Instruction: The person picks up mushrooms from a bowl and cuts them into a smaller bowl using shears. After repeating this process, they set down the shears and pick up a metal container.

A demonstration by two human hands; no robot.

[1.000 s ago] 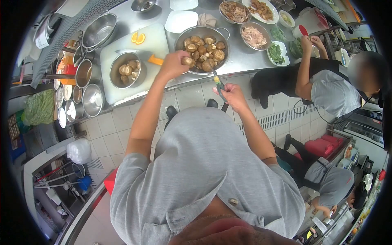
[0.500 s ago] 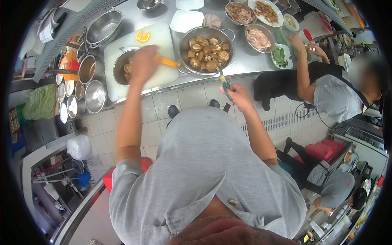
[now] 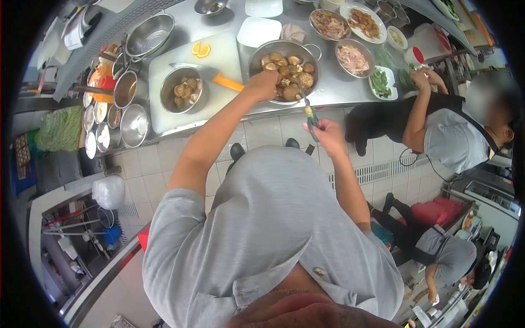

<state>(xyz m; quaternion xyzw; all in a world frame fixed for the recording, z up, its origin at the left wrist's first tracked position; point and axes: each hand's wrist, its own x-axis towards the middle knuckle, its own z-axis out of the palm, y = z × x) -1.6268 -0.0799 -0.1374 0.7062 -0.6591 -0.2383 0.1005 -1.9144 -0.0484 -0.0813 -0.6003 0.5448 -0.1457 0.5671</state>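
Brown mushrooms (image 3: 305, 81) fill part of a metal colander (image 3: 253, 61) on the counter. My left hand (image 3: 263, 86) is inside its near-left rim, fingers bunched among the mushrooms, fingertips partly hidden. My right hand (image 3: 329, 135) grips the dark green handles of scissors (image 3: 309, 113) below the colander, their blades pointing up over its near rim. To the left, a steel bowl (image 3: 168, 90) holding more mushrooms stands on a white cutting board (image 3: 229, 54). A knife with an orange handle (image 3: 227, 82) lies on the board between bowl and colander.
Two orange slices (image 3: 200, 50) lie on the board. White dishes (image 3: 259, 31) and bowls of shredded food (image 3: 352, 59) stand behind and right. Metal pots (image 3: 134, 126) crowd the left. A co-worker (image 3: 454, 117) handles greens at the right; another person (image 3: 448, 254) is farther off.
My left hand has moved right, from over the steel bowl into the colander. My right hand still holds the scissors. The view has shifted slightly, and the near co-worker's hands have come closer together.
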